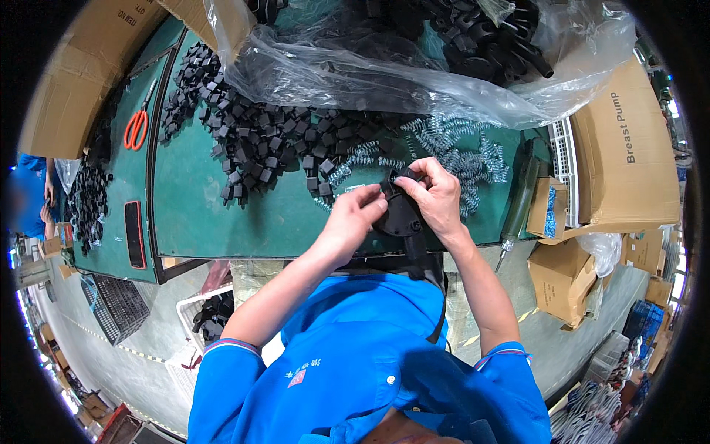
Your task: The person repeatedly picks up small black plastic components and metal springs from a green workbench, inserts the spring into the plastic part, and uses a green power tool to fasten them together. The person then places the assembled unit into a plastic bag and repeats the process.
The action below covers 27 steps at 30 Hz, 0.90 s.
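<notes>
Hands met at the middle of the frame: left hand (353,214) and right hand (436,196) both pinched a black plastic part (401,214), close to the springs (458,152) for easy reach.

bright, even overhead light fills the scene, with white glare streaking the crumpled clear plastic bag (414,66) and only soft shadows on the green matte worktop (200,214). fisheye distortion bends edges toward a black rim; the left margin blurs.
</notes>
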{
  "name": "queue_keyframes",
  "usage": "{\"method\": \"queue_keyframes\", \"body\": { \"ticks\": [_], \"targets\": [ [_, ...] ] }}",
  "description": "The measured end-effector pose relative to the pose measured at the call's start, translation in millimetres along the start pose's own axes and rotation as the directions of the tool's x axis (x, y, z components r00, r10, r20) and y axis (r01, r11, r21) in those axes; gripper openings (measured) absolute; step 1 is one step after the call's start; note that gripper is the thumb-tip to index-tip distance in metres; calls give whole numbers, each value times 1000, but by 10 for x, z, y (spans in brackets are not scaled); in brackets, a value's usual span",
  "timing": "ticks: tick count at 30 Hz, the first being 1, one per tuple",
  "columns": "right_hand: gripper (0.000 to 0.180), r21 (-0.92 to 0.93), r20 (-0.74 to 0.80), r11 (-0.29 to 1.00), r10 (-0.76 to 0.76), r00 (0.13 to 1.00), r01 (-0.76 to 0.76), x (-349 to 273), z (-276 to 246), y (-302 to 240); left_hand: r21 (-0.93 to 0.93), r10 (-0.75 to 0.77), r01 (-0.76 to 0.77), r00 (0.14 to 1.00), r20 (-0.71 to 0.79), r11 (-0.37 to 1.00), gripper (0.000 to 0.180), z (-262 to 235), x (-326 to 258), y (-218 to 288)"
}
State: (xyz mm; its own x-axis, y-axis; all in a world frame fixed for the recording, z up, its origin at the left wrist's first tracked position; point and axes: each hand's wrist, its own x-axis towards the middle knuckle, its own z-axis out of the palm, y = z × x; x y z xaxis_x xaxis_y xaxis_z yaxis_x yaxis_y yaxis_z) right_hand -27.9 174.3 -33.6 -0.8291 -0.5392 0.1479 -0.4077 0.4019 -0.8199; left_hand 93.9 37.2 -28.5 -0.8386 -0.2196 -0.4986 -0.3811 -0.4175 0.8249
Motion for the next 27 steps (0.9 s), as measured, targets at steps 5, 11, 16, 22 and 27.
{"method": "queue_keyframes", "body": {
  "ticks": [5, 11, 16, 22, 27],
  "targets": [
    [23, 157, -82, 988, 23, 996, -10, -179, 6, 14, -428, -218, 247, 969, 118, 869, 31, -71, -24, 30],
    [26, 235, -192, 967, -50, 980, 96, -476, -139, -293, -455, -75, 193, 961, 264, 869, 36, 139, -166, -16],
    [24, 389, -248, 912, -35, 968, 133, -560, -186, -408, -382, 102, -17, 974, 204, 924, 42, 228, -231, -190],
    [22, 441, -243, 892, 7, 970, 104, -665, -222, -516, -375, 108, -10, 964, 242, 927, 40, 289, -386, 19],
    [20, 532, -200, 847, 116, 973, 8, -718, -187, -390, -226, -58, 114, 969, 242, 967, 32, 175, -429, -1]
  ]
}}
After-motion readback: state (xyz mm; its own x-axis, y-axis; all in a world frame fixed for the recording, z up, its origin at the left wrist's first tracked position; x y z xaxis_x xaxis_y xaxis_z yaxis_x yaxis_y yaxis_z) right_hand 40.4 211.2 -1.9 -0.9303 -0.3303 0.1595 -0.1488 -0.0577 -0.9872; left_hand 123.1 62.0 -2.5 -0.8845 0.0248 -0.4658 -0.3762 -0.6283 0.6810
